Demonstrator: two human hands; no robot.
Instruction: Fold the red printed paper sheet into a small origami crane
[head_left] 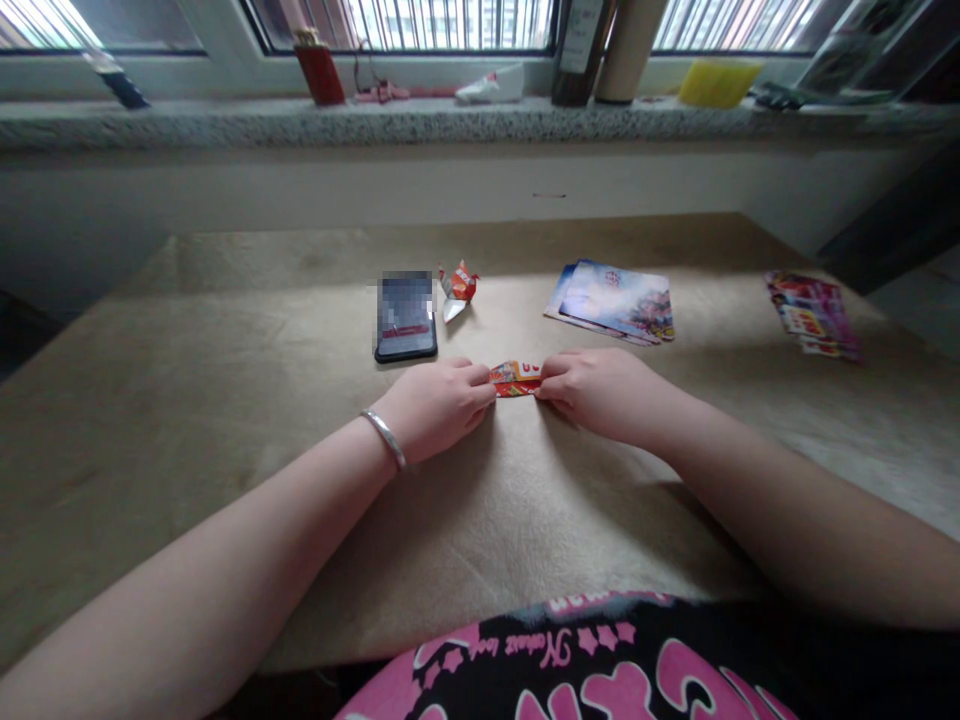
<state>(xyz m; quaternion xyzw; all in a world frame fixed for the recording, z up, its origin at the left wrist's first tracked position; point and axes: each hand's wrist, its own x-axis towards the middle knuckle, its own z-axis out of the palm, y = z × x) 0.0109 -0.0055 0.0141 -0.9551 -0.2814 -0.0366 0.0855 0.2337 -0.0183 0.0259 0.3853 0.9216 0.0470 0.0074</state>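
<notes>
Folded printed-paper strip (516, 380) lies on the bench (480, 530), directly between left hand (442, 405) and right hand (604, 393), long axis running side to side. Each hand pinches its own end; neither is nearer.

Tan desk (187, 400) by pale wall (450, 180); speckled stone sill (412, 126) above; white-framed windows (300, 20), bars (450, 25) outside, daylight coming in.

Fingers (478, 384) of the left hand (442, 405) and right hand (600, 392) hold a red printed strip (516, 379) by its ends near a phone (406, 318).
</notes>
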